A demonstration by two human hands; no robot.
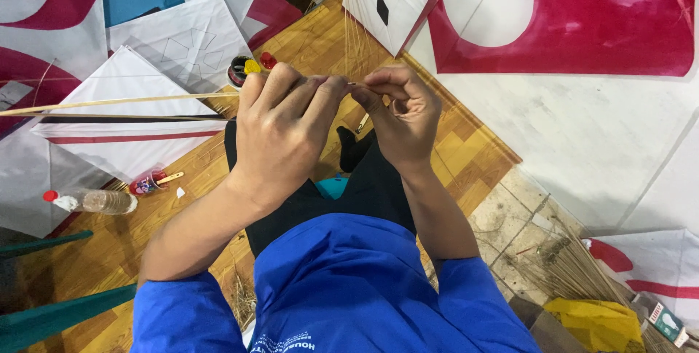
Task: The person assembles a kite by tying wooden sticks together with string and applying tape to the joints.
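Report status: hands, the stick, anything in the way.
Left hand and right hand pinched together on thin bamboo stick. Stick runs left over white kite. Nothing blocking.

The left hand [280, 131] and the right hand [403, 116] meet above the lap, fingertips touching. A thin stick [109, 103] runs left from the left hand, over a kite [131, 116] on the floor [313, 43]. A bottle [95, 201] lies near left. Paint pots [247, 69] stand just beyond the hands.

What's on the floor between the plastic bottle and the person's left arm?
In the head view, a small red pot with a wooden stick poking out lies between the plastic bottle and the left arm. A tiny white scrap sits beside it on the wooden floor.
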